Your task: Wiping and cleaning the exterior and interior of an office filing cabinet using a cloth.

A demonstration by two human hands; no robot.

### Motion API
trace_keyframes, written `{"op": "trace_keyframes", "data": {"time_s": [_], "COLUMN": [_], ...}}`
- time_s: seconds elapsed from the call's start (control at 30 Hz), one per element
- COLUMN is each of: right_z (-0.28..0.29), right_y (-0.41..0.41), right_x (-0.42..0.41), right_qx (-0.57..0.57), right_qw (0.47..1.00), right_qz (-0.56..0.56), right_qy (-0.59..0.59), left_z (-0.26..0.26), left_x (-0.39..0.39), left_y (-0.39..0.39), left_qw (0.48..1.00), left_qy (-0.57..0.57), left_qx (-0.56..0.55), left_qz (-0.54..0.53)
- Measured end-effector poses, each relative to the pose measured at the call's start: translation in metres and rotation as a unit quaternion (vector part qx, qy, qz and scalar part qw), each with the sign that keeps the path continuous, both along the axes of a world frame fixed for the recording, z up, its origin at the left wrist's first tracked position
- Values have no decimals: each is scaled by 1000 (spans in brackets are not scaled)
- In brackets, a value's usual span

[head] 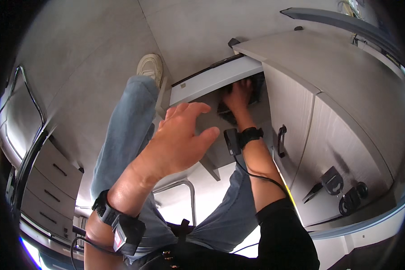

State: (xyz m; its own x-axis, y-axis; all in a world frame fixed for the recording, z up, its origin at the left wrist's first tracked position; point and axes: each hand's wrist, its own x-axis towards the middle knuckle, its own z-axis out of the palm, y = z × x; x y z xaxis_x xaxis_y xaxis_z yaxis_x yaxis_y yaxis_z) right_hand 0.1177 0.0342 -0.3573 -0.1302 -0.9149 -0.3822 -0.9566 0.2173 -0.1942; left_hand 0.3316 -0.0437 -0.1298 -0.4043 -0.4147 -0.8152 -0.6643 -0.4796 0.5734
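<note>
My left hand is raised over the front of a pulled-out drawer, fingers and thumb apart, holding nothing. Deep inside that drawer, at its right side, my right hand touches a dark item; shadow and blur hide what it is and whether the fingers grip it. More dark material lies beyond the fingers. Both wrists carry a black strap with a small device and a cable.
Right of the drawer stands a light wood-look cabinet with a black handle and keys hanging at a lock. A drawer unit and metal-framed chair stand left. My shoe is beside the drawer.
</note>
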Motion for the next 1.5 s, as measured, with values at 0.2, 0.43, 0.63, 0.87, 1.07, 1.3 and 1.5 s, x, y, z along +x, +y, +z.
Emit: {"op": "trace_keyframes", "data": {"time_s": [0.2, 0.43, 0.63, 0.87, 1.07, 1.3, 1.5], "right_z": [-15, 6, -5, 15, 4, 2, 7], "right_y": [-6, 16, 1, -35, -11, 5, -16], "right_x": [10, 43, 6, -6, 16, 36, 4], "right_qx": [-13, 51, 49, 115, 44, 53, 5], "right_qw": [989, 993, 998, 990, 999, 997, 1000], "right_qz": [-141, -55, 8, -82, -5, 50, -6], "right_qy": [42, -86, -40, 18, 13, 28, -2], "left_z": [-2, 1, 4, -4, -3, -3, -14], "left_x": [-1, -6, -8, -6, -11, -20, -17], "left_y": [7, 13, 13, 21, 19, 23, 33], "left_qw": [998, 984, 985, 977, 979, 977, 966], "left_qy": [-5, -28, -17, -37, -28, -21, -72], "left_qx": [-57, -124, -101, -100, -103, -119, -61], "left_qz": [-26, -122, -137, -185, -171, -175, -241]}}
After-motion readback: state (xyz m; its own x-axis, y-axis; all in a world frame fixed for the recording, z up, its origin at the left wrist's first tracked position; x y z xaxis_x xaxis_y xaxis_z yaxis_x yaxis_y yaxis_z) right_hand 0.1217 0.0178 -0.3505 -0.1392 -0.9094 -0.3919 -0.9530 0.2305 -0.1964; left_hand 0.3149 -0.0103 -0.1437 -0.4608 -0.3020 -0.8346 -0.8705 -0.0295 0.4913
